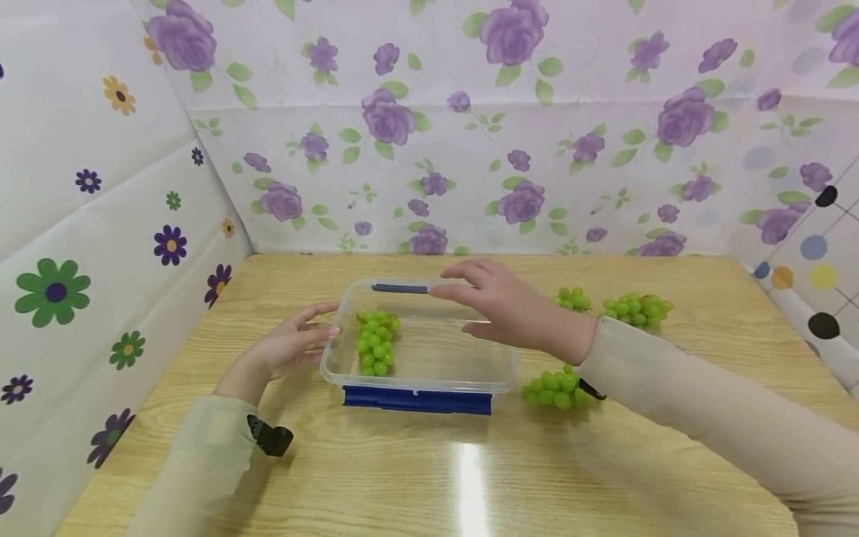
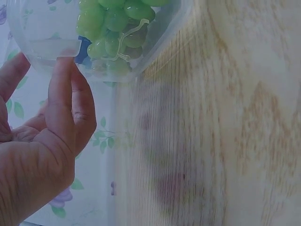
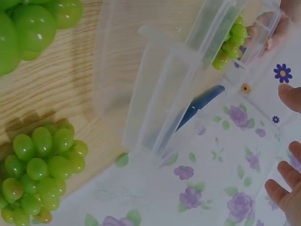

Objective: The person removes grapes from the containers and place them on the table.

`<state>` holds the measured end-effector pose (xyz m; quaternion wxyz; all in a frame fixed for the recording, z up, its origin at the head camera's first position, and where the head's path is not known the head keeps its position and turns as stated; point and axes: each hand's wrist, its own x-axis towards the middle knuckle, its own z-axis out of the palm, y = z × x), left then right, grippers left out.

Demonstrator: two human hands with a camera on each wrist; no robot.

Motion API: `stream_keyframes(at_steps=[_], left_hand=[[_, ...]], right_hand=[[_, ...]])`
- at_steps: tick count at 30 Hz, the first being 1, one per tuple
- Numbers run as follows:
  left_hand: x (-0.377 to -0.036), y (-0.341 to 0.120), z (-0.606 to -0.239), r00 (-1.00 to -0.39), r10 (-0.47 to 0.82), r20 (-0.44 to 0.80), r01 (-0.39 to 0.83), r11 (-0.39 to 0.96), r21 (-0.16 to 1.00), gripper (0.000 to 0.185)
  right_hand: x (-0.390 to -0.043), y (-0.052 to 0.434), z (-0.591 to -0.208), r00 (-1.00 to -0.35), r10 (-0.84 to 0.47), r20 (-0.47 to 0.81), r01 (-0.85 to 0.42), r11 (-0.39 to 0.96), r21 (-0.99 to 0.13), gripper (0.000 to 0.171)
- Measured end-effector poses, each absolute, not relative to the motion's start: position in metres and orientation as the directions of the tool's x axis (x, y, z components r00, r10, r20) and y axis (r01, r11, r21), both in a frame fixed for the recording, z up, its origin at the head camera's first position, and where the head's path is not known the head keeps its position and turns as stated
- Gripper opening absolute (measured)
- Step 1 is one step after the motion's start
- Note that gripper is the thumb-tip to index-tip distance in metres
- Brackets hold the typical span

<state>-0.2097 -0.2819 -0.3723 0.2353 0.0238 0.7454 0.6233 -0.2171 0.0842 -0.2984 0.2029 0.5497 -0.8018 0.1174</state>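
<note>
A clear plastic container [image 1: 443, 386] with blue latch flaps on its long sides stands lidless on the table. Inside, at its left end, lies a bunch of green grapes [image 1: 376, 343]. My left hand [image 1: 291, 347] is at that short end, its fingertips touching the rim; in the left wrist view, fingers [image 2: 61, 94] meet the rim's tab beside the grapes. Over the right half of the container is my right hand [image 1: 503, 306], fingers spread and holding nothing. The right wrist view shows its fingers [image 3: 277, 193] apart, to the right of the container's wall [image 3: 155, 94].
Right of the container, one grape bunch [image 1: 557, 389] lies near its front corner, partly under my right wrist. Two more, a half-hidden bunch [image 1: 573, 299] and a fuller bunch [image 1: 637, 309], lie farther back. A flowered cloth [image 1: 456, 149] rises behind the wooden table [image 1: 376, 470].
</note>
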Motion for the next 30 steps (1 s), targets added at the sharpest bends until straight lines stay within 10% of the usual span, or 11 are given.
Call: stream_keyframes(at_steps=[30], left_hand=[[-0.209,-0.281,-0.374,-0.894,0.315,-0.319,-0.251,0.236,0.939,0.07]], right_hand=[[-0.241,0.036,-0.291,-0.211,-0.888,0.409,-0.97,0.243,0.028,0.055]])
